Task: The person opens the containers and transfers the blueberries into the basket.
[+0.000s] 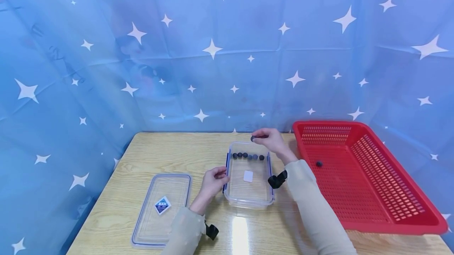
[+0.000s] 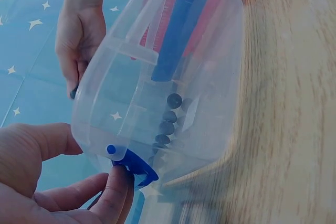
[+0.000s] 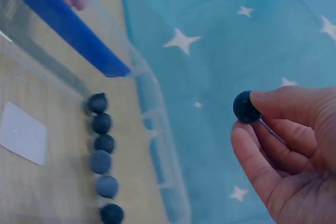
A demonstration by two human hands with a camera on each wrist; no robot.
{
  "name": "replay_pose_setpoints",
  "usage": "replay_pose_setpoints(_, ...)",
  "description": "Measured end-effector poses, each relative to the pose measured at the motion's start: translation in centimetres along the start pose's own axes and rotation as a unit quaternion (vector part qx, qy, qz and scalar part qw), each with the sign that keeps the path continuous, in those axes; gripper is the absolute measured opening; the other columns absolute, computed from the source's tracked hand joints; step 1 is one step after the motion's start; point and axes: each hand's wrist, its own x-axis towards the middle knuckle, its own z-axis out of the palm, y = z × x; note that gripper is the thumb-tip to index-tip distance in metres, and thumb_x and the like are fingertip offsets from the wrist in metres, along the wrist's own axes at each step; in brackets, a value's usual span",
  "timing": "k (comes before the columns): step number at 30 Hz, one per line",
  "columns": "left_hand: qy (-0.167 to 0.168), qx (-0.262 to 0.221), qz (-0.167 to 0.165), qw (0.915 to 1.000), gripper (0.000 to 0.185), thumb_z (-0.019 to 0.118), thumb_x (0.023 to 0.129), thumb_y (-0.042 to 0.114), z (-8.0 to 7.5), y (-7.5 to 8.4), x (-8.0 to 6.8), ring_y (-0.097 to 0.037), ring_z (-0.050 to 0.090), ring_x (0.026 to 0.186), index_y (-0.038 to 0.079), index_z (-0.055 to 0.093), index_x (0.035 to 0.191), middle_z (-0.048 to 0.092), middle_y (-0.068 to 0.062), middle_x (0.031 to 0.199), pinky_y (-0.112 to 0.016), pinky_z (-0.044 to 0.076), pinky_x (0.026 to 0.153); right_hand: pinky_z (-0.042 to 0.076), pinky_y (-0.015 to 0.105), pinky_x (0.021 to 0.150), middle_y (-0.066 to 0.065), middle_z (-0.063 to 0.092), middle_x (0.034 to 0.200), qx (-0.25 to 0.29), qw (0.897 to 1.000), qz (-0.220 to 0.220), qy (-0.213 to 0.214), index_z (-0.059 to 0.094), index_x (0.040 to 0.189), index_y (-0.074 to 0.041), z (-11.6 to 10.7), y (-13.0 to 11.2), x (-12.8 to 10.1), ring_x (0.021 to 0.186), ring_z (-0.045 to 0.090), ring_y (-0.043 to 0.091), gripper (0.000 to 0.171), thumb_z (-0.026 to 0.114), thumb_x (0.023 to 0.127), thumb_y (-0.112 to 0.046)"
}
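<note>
My right hand (image 1: 272, 140) pinches a blueberry (image 3: 245, 107) between thumb and fingers, above the far rim of a clear plastic container (image 1: 257, 192). Inside the container several blueberries (image 1: 245, 155) form a row along its far end; a white square (image 1: 248, 176) shows on the bottom. My left hand (image 1: 214, 183) holds the container's left side, its thumb at the rim and fingertips against a blue latch (image 2: 137, 169). A single blueberry (image 1: 319, 164) lies in the red basket (image 1: 369, 229) on the right.
The clear lid (image 1: 150, 223) with a blue seal lies flat on the wooden table (image 1: 117, 203), left of the container. Close on the container's right stands the red basket, reaching the table's right edge. A blue star-printed curtain (image 1: 227, 101) hangs behind the table.
</note>
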Motion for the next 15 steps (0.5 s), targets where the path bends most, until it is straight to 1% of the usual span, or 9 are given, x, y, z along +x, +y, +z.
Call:
replay_pose_setpoints(4, 0.000, -0.001, 0.003, 1.0000, 0.036, 0.064, 0.078, -0.005, 0.0, -0.1, 0.0, -0.027, 0.061, 0.090, -0.016, 0.057, 0.112, 0.064, -0.023, 0.098, -0.031, 0.053, 0.080, 0.051, 0.027, 0.075, 0.020, 0.066, 0.100, 0.004, 1.000, 0.010, 0.012, 0.064, 0.108, 0.008, -1.6, -0.4, -0.3, 0.082, 0.060, 0.014, 0.026, 0.066, 0.085, -0.004)
replay_pose_setpoints(6, 0.000, -0.006, 0.002, 1.0000, 0.037, 0.064, 0.078, -0.005, 0.0, -0.1, 0.0, -0.026, 0.061, 0.090, -0.016, 0.057, 0.113, 0.063, -0.024, 0.099, -0.031, 0.053, 0.079, 0.051, 0.029, 0.076, 0.019, 0.066, 0.101, 0.001, 1.000, 0.022, 0.017, 0.064, 0.109, 0.006, -2.3, -0.6, -0.5, 0.083, 0.059, 0.014, 0.026, 0.065, 0.086, -0.006)
replay_pose_setpoints(10, -0.002, -0.009, -0.001, 1.0000, 0.037, 0.064, 0.079, -0.005, -0.1, 0.0, -0.1, -0.025, 0.060, 0.089, -0.016, 0.056, 0.113, 0.062, -0.026, 0.100, -0.029, 0.053, 0.078, 0.051, 0.030, 0.079, 0.019, 0.065, 0.104, -0.018, 0.999, 0.033, 0.031, 0.063, 0.112, 0.004, -3.9, -0.8, -0.9, 0.087, 0.059, 0.017, 0.028, 0.065, 0.088, -0.009)
replay_pose_setpoints(12, -0.004, -0.014, -0.002, 0.9999, 0.037, 0.063, 0.080, -0.006, -0.1, 0.5, -0.3, -0.026, 0.060, 0.090, -0.017, 0.055, 0.113, 0.062, -0.028, 0.101, -0.029, 0.052, 0.079, 0.050, 0.032, 0.081, 0.020, 0.064, 0.107, -0.024, 0.998, 0.039, 0.039, 0.063, 0.113, 0.004, -4.8, -0.8, -1.1, 0.091, 0.058, 0.020, 0.028, 0.064, 0.089, -0.010)
replay_pose_setpoints(15, -0.008, -0.014, -0.001, 0.9999, 0.036, 0.062, 0.080, -0.008, -0.3, 1.8, -0.9, -0.032, 0.059, 0.091, -0.020, 0.054, 0.113, 0.060, -0.032, 0.102, -0.032, 0.053, 0.080, 0.048, 0.032, 0.083, 0.021, 0.062, 0.112, -0.032, 0.997, 0.045, 0.054, 0.062, 0.116, 0.003, -6.3, -0.7, -1.5, 0.098, 0.055, 0.024, 0.031, 0.063, 0.090, -0.014)
